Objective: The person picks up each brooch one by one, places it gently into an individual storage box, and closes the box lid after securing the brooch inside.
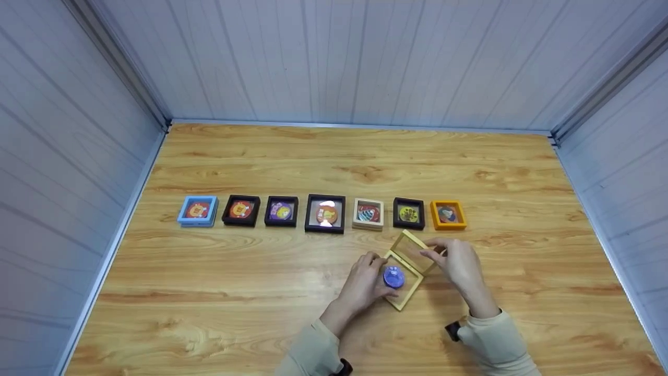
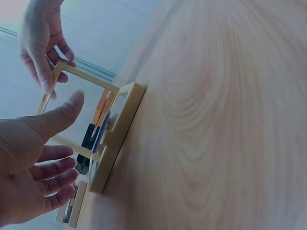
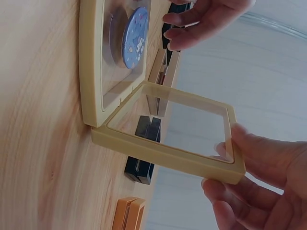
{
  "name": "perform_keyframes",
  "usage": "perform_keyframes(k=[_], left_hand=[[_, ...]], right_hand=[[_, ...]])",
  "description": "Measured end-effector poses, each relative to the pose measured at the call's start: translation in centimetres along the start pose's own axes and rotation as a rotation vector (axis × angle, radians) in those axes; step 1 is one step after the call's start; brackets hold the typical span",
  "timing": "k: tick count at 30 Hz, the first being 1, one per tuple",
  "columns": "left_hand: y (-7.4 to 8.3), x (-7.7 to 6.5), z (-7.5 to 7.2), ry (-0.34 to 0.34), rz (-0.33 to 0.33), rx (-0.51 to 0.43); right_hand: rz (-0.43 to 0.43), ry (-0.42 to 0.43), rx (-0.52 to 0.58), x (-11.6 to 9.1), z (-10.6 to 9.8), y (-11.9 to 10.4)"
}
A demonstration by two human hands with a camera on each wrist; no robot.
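Note:
A cream-yellow display case lies turned at an angle on the table, its hinged clear lid raised. On the film of its lower half sits a round blue-purple badge with a small white figure. My right hand pinches the lid's outer edge between thumb and fingers, clearest in the right wrist view. Beside the badge, at the near left side of the case, is my left hand. Its thumb and fingers are spread and loosely bent, with nothing gripped in the left wrist view.
Behind the case runs a row of several shut display cases holding round badges, from a light blue case at left, past a larger black case, to an orange case at right. Pale panel walls border the wooden table.

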State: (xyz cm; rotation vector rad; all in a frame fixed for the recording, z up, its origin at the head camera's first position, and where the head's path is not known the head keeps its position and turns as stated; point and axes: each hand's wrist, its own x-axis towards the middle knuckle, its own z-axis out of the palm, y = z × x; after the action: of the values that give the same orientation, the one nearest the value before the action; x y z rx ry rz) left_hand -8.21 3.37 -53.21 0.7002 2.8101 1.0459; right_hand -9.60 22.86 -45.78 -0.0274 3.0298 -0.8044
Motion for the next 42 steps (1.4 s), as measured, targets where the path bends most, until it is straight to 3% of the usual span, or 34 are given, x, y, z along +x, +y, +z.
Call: perform_keyframes(k=[10, 17, 25, 34, 42], left_hand=[[-1.5, -1.7, -0.1, 0.011, 0.039, -0.007], [-1.9, -2.0, 0.3, 0.005, 0.001, 0.005], [-2.2, -1.9, 0.6, 0.048, -0.017, 0.011], [-2.2, -1.7, 0.6, 0.059, -0.035, 0.004], [-2.1, -1.8, 0.6, 0.055, -0.053, -0.004]], right_hand=[[0.008, 0.005, 0.023, 0.0, 0.0, 0.1], [0.02, -0.005, 0.05, -0.1, 0.1, 0.4], [-0.008, 0.017, 0.074, -0.5, 0.1, 0.3], [0.035, -0.058, 0.088, -1.1, 0.2, -0.6], [-0.007, -0.109, 0.091, -2.1, 0.9, -1.8]])
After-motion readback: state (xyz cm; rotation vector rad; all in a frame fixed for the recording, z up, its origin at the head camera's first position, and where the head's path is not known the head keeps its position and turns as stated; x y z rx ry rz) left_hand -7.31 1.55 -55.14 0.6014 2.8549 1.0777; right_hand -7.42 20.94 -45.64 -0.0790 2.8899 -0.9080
